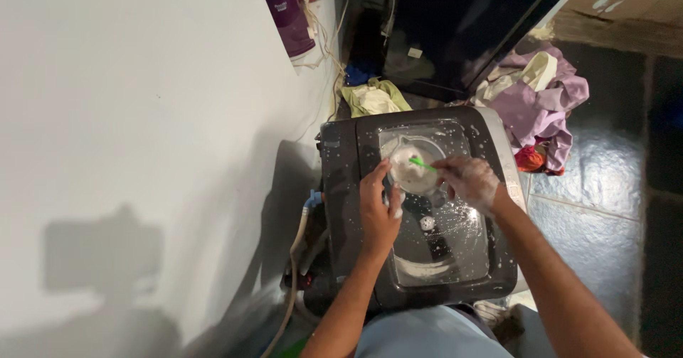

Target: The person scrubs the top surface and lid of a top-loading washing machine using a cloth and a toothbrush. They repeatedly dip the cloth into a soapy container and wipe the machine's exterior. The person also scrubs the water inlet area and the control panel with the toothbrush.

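A person stands over a dark top-loading washing machine (341,187) set against a white wall (142,116), scrubbing a small round, cup-like part (411,171) on the closed glass lid (448,244). The left hand (377,212) is closed around the part's near rim, steadying it at the far end of the lid. The right hand (469,182), coated in white suds, pinches a thin green brush (422,163) whose tip rests inside the part. Judging by the foam, the scrub appears well under way: lather covers the part's inside and suds are spattered across the lid and the machine's top. Nothing looks rinsed yet, and a streak of foam lies along the lid's near edge. A heap of purple and cream clothes (537,98) lies on the dark tiled floor (605,180) to the far right; a grey hose (295,258) hangs at the machine's left.
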